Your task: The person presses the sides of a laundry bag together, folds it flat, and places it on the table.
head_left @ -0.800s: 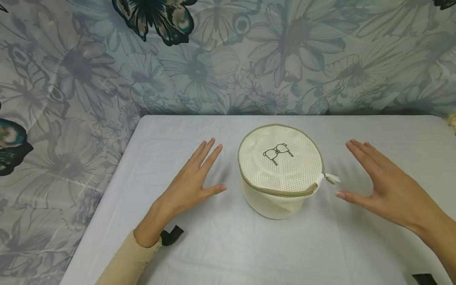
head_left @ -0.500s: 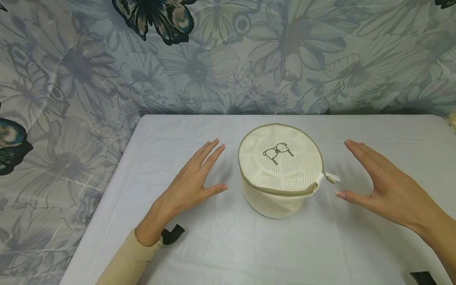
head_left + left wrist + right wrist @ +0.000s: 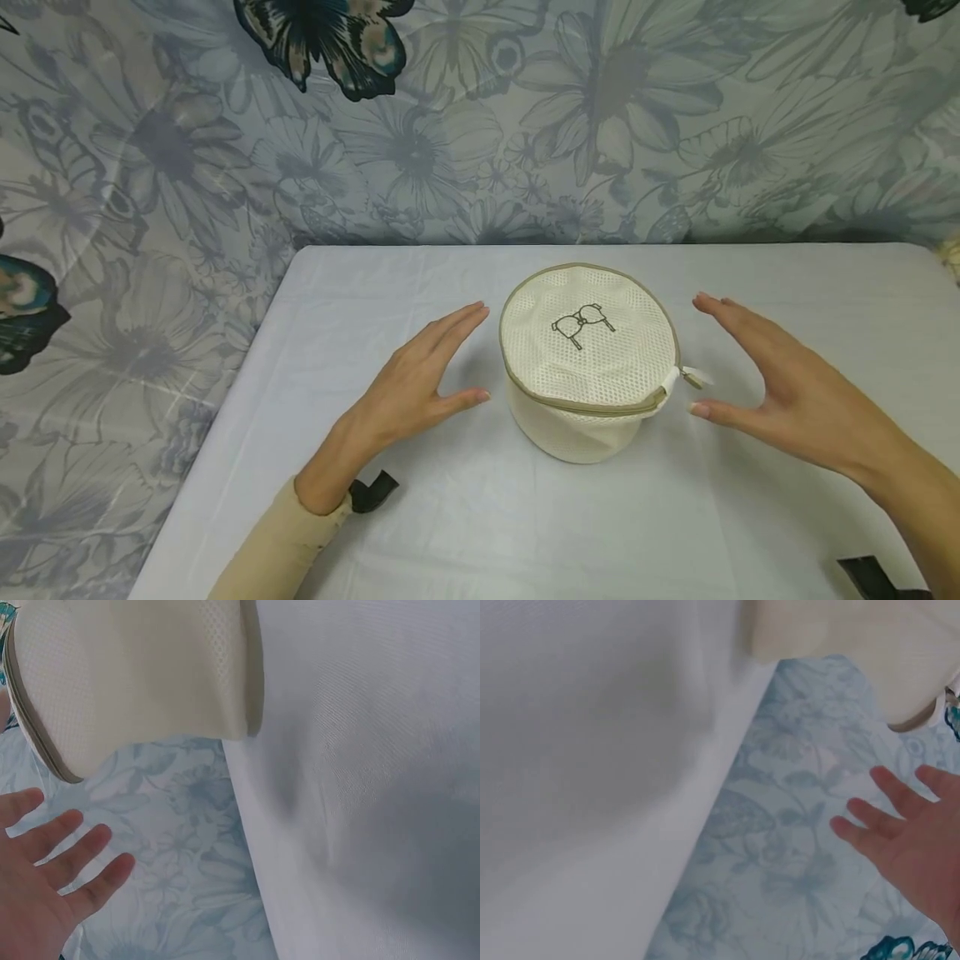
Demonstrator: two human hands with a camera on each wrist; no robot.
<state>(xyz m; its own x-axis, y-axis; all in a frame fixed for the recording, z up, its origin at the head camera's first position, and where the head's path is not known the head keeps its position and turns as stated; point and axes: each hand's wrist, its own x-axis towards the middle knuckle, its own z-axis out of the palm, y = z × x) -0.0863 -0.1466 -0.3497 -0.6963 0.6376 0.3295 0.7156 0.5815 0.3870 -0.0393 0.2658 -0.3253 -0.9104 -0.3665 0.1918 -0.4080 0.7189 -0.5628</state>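
A round cream mesh laundry bag (image 3: 588,358) stands upright on the white-covered table, its lid edged by an olive zipper and printed with a pair of glasses. The zipper pull (image 3: 692,379) and a white tag hang at its right side. My left hand (image 3: 416,379) hovers just left of the bag, fingers extended and thumb apart, touching nothing. On the other side, my right hand (image 3: 787,387) is held the same way, a small gap from the bag. Both wrist views show the spread fingers near the bag's side. What the bag contains is hidden.
White cloth covers the table (image 3: 480,533), whose far edge meets a wall (image 3: 420,158) with a grey-blue flower pattern. Dark butterflies (image 3: 330,42) decorate it. Black straps (image 3: 373,492) show at both wrists.
Both hands have moved inward toward the bag, the left to the right and the right to the left. The bag has stayed in place.
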